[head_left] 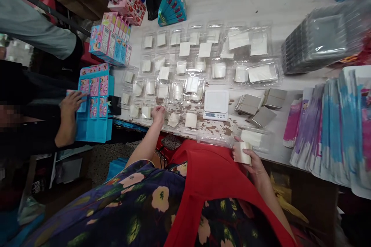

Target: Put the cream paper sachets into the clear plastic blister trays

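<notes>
My right hand [255, 162] grips a small stack of cream paper sheets [242, 153] at the table's front edge. My left hand [158, 115] is closed over the near row of clear plastic trays, and whatever its fingers pinch is hidden. Just left of it, a white sheet stack [146, 112] sits in a tray; on the right lies a crumpled-looking cream stack [173, 119]. Several more clear trays [179, 31] with white sheets spread across the table. A white digital scale [216, 104] stands between my hands, further back.
Grey square card stacks [251, 104] lie right of the scale. Beyond are nested clear trays [324, 34] and a row of coloured packaging [333, 123]. At left, a co-worker's hand [72, 102] touches a blue display box [92, 123]; small pink-blue boxes [108, 42] stand behind.
</notes>
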### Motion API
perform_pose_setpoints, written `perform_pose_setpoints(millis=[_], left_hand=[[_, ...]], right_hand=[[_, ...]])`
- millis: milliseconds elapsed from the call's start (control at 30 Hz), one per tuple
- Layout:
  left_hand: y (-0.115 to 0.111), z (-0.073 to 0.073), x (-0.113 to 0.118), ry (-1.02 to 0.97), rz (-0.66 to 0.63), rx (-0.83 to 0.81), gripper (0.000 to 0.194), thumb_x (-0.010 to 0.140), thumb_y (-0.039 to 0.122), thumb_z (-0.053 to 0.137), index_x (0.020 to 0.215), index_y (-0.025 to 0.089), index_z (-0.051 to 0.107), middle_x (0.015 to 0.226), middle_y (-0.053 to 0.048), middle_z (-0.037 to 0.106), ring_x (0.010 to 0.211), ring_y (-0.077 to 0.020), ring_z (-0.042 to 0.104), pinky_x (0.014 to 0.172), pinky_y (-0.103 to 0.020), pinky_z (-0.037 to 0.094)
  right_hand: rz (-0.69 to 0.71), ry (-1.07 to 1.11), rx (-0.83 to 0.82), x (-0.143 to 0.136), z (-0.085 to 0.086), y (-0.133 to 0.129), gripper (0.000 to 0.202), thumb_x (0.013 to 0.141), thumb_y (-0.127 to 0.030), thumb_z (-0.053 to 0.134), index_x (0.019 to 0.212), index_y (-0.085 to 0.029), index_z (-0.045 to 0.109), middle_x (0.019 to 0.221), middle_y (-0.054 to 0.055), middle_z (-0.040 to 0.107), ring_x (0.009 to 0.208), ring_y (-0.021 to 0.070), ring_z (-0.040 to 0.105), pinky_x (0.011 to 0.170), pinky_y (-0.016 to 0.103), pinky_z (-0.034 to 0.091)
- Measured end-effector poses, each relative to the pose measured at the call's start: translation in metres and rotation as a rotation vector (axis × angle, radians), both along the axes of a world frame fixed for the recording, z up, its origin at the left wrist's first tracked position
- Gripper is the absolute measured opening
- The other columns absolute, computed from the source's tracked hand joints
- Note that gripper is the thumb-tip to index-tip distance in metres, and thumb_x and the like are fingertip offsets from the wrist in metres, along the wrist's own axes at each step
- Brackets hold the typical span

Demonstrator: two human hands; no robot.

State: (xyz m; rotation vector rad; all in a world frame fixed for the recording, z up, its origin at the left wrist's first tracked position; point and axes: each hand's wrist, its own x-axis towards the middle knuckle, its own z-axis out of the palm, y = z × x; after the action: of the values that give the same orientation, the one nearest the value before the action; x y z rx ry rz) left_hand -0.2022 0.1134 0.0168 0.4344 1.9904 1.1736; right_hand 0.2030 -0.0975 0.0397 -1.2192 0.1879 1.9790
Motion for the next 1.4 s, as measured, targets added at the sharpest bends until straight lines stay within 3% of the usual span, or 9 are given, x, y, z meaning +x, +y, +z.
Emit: perform_pose_setpoints(millis=[100, 200, 300, 367, 433, 667, 1000, 1267, 1400], left_hand=[[-0.004, 0.020, 0.011, 0.266, -0.213, 0.032, 0.012, 0.071, 0.012, 0.062, 0.078, 0.020, 0.056, 0.077, 0.002, 0.059, 0.077, -0.0090, 0.058, 0.073, -0.019, 0.046], [-0.021, 0.044, 0.040, 0.368, -0.997, 0.009, 0.027, 0.073, 0.018, 0.062, 0.099, 0.023, 0.061, 0.108, -0.004, 0.063, 0.103, -0.0188, 0.059, 0.089, -0.031, 0.047], [-0.043, 0.060, 0.072, 0.247, -1.892, -0.060, 0.065, 0.066, 0.014, 0.066, 0.127, 0.029, 0.051, 0.145, -0.006, 0.043, 0.134, -0.0291, 0.037, 0.108, -0.045, 0.032], [-0.055, 0.061, 0.089, 0.291, -2.214, -0.087, 0.082, 0.064, 0.011, 0.065, 0.139, 0.032, 0.039, 0.155, -0.006, 0.027, 0.142, -0.0322, 0.020, 0.112, -0.052, 0.021], [-0.063, 0.054, 0.100, 0.360, -2.322, -0.057, 0.082, 0.069, 0.010, 0.059, 0.143, 0.031, 0.032, 0.155, -0.007, 0.026, 0.143, -0.0307, 0.019, 0.112, -0.052, 0.019], [-0.074, 0.029, 0.110, 0.254, -2.049, -0.013, 0.048, 0.077, 0.020, 0.054, 0.126, 0.023, 0.052, 0.114, -0.011, 0.064, 0.106, -0.0253, 0.058, 0.094, -0.036, 0.042], [-0.060, 0.037, 0.114, -0.440, -1.062, -0.108, 0.042, 0.058, 0.018, 0.075, 0.095, 0.020, 0.055, 0.075, -0.001, 0.063, 0.072, -0.0166, 0.063, 0.071, -0.031, 0.051], [-0.070, 0.040, 0.150, -0.517, -0.810, -0.125, 0.039, 0.062, 0.029, 0.074, 0.095, 0.020, 0.054, 0.062, 0.004, 0.059, 0.054, -0.0115, 0.057, 0.056, -0.026, 0.049], [-0.082, 0.043, 0.175, -0.657, -0.872, -0.126, 0.060, 0.061, 0.027, 0.074, 0.116, 0.024, 0.049, 0.062, 0.008, 0.053, 0.052, -0.0099, 0.055, 0.055, -0.025, 0.049]], right_hand=[[-0.006, 0.019, 0.003, 0.000, -0.002, 0.000, 0.072, 0.065, -0.023, 0.066, 0.135, -0.027, 0.047, 0.090, 0.003, 0.075, 0.061, 0.0192, 0.068, 0.060, 0.032, 0.056], [-0.026, 0.081, 0.028, 0.001, -0.005, 0.000, 0.073, 0.065, -0.022, 0.066, 0.135, -0.027, 0.047, 0.087, 0.002, 0.074, 0.062, 0.0173, 0.067, 0.059, 0.029, 0.056], [-0.049, 0.124, 0.054, 0.002, -0.011, -0.001, 0.073, 0.064, -0.022, 0.066, 0.134, -0.025, 0.046, 0.084, 0.001, 0.073, 0.062, 0.0160, 0.067, 0.057, 0.026, 0.055], [-0.055, 0.126, 0.066, 0.002, -0.015, -0.003, 0.073, 0.063, -0.023, 0.066, 0.133, -0.025, 0.046, 0.084, 0.001, 0.073, 0.063, 0.0165, 0.067, 0.056, 0.027, 0.055], [-0.064, 0.131, 0.073, 0.002, -0.017, -0.003, 0.072, 0.063, -0.023, 0.065, 0.133, -0.026, 0.046, 0.084, 0.001, 0.073, 0.064, 0.0167, 0.067, 0.056, 0.027, 0.055], [-0.118, 0.179, 0.070, -0.004, -0.015, -0.002, 0.065, 0.064, -0.025, 0.063, 0.128, -0.024, 0.051, 0.081, 0.001, 0.071, 0.064, 0.0159, 0.065, 0.058, 0.026, 0.053], [-0.164, 0.151, 0.110, 0.012, 0.001, -0.006, 0.071, 0.063, -0.029, 0.060, 0.132, -0.026, 0.048, 0.087, 0.003, 0.070, 0.065, 0.0182, 0.063, 0.061, 0.032, 0.054], [-0.154, 0.142, 0.088, 0.006, 0.009, -0.011, 0.069, 0.064, -0.032, 0.062, 0.131, -0.030, 0.048, 0.085, 0.002, 0.070, 0.065, 0.0190, 0.063, 0.060, 0.033, 0.053], [-0.127, 0.157, 0.094, -0.003, 0.018, -0.012, 0.069, 0.064, -0.033, 0.064, 0.131, -0.032, 0.047, 0.088, 0.001, 0.070, 0.067, 0.0177, 0.062, 0.063, 0.032, 0.053]])
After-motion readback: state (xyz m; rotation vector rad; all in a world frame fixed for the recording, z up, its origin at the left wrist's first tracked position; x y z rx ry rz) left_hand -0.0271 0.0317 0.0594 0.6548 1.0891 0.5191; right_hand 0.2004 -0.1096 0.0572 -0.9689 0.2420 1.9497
